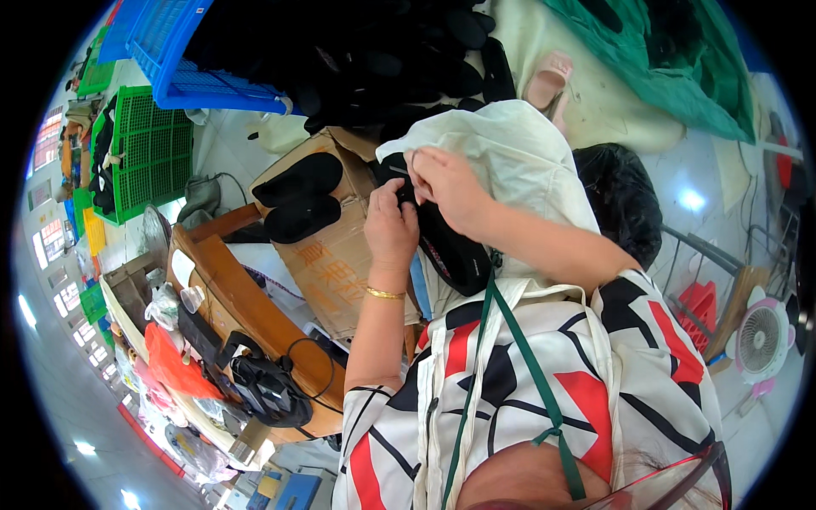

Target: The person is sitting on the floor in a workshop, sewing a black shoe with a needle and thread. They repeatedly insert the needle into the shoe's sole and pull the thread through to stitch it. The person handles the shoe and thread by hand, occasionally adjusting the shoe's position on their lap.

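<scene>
A black cloth shoe lies on the white apron cloth across my lap, its opening toward me. Beyond it, my left hand is closed on the edge of another dark piece, which looks like a second black shoe. Close beside it, my right hand is closed in a pinch over the same spot. A thin pale sliver shows between the hands, too small to name. What the right fingertips hold is hidden. To the left, a pair of black shoes rests on a cardboard box.
A big heap of black shoes lies ahead, next to a blue crate. A wooden bench with bags stands left. Pink shoes, a black plastic bag and a fan are on the right.
</scene>
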`<state>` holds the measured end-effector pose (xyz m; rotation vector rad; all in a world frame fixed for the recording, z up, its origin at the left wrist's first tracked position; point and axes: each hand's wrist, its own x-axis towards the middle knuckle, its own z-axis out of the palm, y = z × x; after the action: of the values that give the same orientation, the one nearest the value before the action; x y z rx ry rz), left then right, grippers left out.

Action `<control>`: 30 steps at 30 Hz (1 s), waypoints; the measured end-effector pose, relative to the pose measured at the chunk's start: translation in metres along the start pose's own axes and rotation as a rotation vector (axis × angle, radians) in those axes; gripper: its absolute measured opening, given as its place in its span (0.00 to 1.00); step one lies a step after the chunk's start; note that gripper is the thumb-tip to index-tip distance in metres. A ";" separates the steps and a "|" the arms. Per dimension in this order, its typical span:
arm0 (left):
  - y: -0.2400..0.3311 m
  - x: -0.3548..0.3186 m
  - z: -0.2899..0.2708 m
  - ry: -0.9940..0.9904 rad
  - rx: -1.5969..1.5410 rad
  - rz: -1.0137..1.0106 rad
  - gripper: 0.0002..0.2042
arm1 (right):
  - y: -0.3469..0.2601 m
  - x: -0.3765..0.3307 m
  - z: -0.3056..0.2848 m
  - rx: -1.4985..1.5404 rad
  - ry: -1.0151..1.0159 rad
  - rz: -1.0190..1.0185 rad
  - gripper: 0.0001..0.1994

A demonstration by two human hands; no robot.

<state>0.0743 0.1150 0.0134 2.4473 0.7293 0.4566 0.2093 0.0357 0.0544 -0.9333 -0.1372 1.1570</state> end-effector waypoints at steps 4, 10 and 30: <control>0.004 0.000 0.000 0.032 -0.011 0.044 0.17 | -0.008 -0.007 0.004 0.054 0.095 0.001 0.13; 0.008 0.012 -0.013 -0.044 0.273 0.073 0.21 | -0.015 -0.013 0.023 -0.199 -0.096 -0.153 0.13; 0.041 -0.002 0.041 -0.241 -0.133 0.442 0.16 | -0.022 -0.121 -0.031 -0.654 -0.018 -0.257 0.10</control>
<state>0.1082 0.0684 0.0042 2.4734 0.0525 0.3480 0.1887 -0.0837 0.0928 -1.4287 -0.6602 0.8867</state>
